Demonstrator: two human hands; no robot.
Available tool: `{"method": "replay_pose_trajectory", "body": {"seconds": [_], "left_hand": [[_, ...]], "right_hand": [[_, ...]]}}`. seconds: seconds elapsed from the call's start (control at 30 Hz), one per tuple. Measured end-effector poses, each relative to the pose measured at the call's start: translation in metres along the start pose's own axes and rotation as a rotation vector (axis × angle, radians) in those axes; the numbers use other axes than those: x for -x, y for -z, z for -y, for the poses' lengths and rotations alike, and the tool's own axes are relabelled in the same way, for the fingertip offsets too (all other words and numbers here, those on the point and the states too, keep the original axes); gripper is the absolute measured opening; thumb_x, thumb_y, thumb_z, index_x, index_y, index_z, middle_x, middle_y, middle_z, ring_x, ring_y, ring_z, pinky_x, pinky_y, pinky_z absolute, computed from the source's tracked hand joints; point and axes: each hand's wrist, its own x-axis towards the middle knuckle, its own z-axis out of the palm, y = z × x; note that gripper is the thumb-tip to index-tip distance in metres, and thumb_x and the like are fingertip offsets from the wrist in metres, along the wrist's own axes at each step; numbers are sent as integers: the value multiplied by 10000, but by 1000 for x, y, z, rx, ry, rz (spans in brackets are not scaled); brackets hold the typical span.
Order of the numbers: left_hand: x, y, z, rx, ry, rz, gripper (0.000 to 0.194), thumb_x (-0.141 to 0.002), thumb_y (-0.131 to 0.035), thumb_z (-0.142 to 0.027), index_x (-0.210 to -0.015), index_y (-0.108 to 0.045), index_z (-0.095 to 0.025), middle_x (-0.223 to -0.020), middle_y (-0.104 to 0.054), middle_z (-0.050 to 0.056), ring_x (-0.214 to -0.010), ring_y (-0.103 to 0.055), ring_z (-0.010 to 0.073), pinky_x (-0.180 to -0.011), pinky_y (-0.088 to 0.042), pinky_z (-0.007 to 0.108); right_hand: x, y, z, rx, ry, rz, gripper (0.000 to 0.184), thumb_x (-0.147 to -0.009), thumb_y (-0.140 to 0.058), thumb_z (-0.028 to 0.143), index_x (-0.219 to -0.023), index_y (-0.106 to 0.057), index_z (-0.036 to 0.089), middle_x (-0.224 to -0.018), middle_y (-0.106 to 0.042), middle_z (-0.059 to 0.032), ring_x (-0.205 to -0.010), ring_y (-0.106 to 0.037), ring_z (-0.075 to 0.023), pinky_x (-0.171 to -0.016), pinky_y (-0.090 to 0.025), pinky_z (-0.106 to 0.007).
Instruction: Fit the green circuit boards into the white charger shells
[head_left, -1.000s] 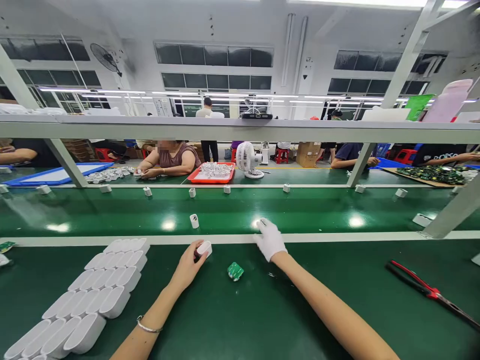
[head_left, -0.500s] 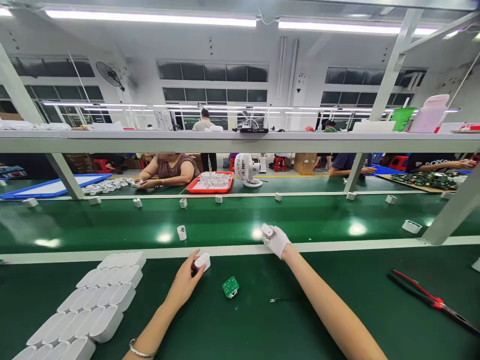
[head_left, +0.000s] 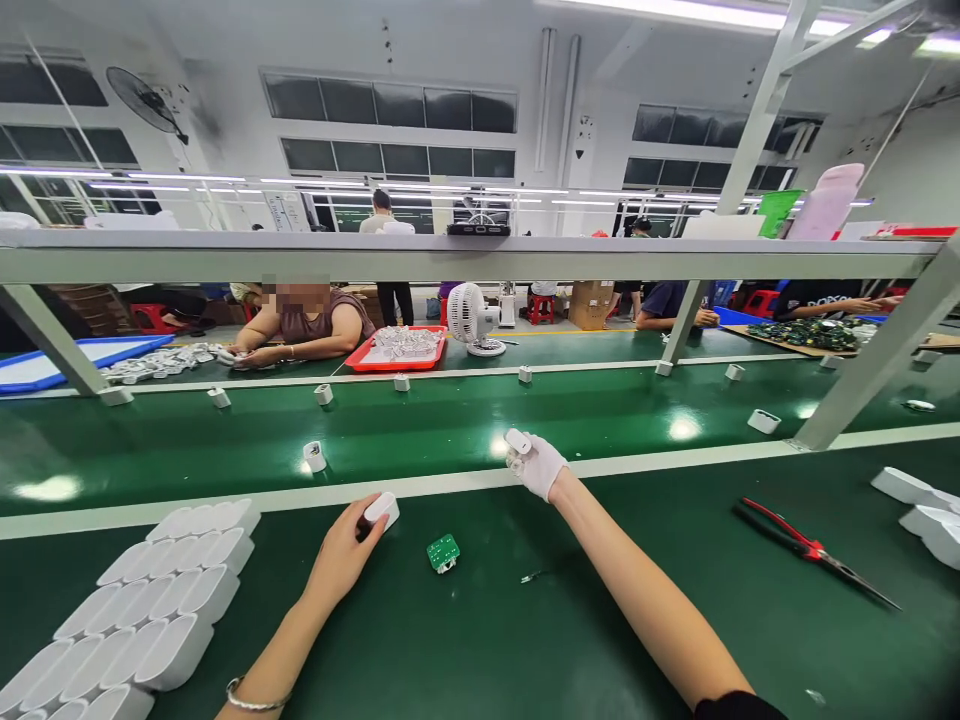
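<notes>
Presently my gloved right hand (head_left: 541,466) pinches a white housing (head_left: 517,441) above the conveyor belt (head_left: 420,440); my left hand (head_left: 346,548) clamps another shell (head_left: 380,508) at the bench; I judge either fingertip hold could slip

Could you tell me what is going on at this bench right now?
A person at a green bench holds a small white casing in the bare left hand. The gloved right hand holds another white piece over the conveyor belt. A green circuit board lies between the hands, stacked white shells to the left, red-handled pliers to the right.
</notes>
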Motion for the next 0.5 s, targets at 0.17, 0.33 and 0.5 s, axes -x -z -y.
{"method": "replay_pose_trajectory", "body": {"seconds": [0.17, 0.33, 0.5], "left_hand": [[-1, -1, 5, -12, 10, 29, 386, -850, -466, -465, -1141, -556, -227, -1065, -619, 51, -837, -604, 207, -714, -502, 303], [-2, -1, 7, -5, 22, 33, 393, -851, -465, -482, -1145, -549, -235, -1071, -618, 50, -833, -601, 214, -723, -502, 316], [-1, -1, 4, 10, 23, 25, 388, -852, -457, -474, -1139, -555, -232, -1068, -619, 53, -834, -603, 215, -731, -503, 317]], "right_hand": [[-5, 9, -4, 255, 93, -100, 326, -893, -260, 284, -768, -539, 172, -511, -397, 19, -474, -422, -131, -420, -356, -214], [-7, 21, -11, 663, 257, -234, 362, -863, -330, 361, -928, -622, 158, -654, -546, -24, -570, -491, -147, -511, -397, -252], [9, 33, -26, 1177, 383, -154, 260, -797, -527, 354, -972, -671, 226, -757, -571, -20, -763, -512, -184, -656, -369, -259]]}}
